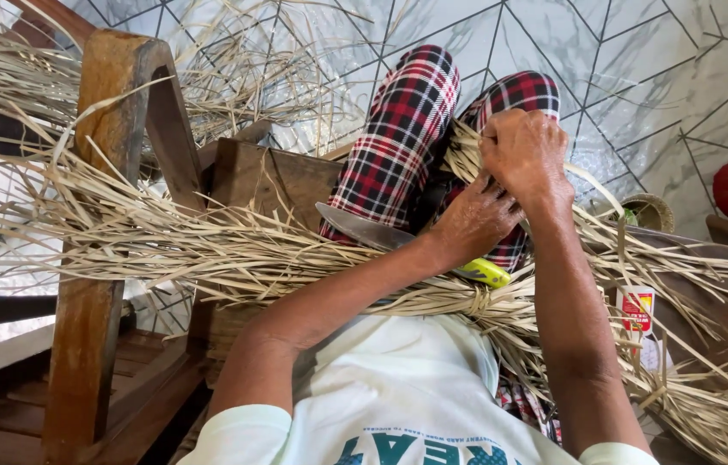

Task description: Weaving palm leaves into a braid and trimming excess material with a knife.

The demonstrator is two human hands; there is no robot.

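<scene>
Two hands work over my lap: across it lies a tied bundle of dried palm strips with a yellow-handled knife. Beyond, my left hand and right hand close around strips against my plaid-trousered knees.

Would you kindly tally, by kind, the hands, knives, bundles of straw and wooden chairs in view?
Hands at the strips: 2, left hand and right hand
Steel-bladed knife with yellow handle: 1
Tied bundle of pale dried straw strips: 1
Brown wooden chair: 1
Total: 5
</scene>
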